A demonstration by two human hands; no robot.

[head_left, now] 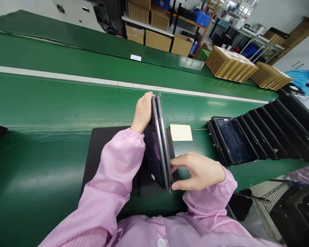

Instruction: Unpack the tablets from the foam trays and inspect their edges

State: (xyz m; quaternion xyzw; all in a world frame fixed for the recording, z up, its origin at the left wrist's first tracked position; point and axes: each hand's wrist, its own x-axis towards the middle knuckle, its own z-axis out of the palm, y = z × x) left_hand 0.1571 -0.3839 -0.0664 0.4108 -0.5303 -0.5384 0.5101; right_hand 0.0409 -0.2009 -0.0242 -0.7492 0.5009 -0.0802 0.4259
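Observation:
Two dark tablets (157, 147) stand on edge, face to back and slightly tilted, above a black mat (100, 144). Clear film sticks out along their right side. My left hand (142, 111) is closed around their far end, its fingertips partly hidden. At the near right end, my right hand (195, 171) grips the tablets' side with thumb and fingers, and some fingertips are out of sight behind the edge. A small white label shows on the left tablet's near corner. A yellowish sheet of small dots (181, 132) lies just right of the mat.
On the right, a leaning row of black trays (262, 130) holds tablets, one screen showing. Cardboard divider stacks (230, 63) stand behind it. A pale rail (92, 80) crosses the green bench (41, 103). Another person in blue (298, 79) is at the far right.

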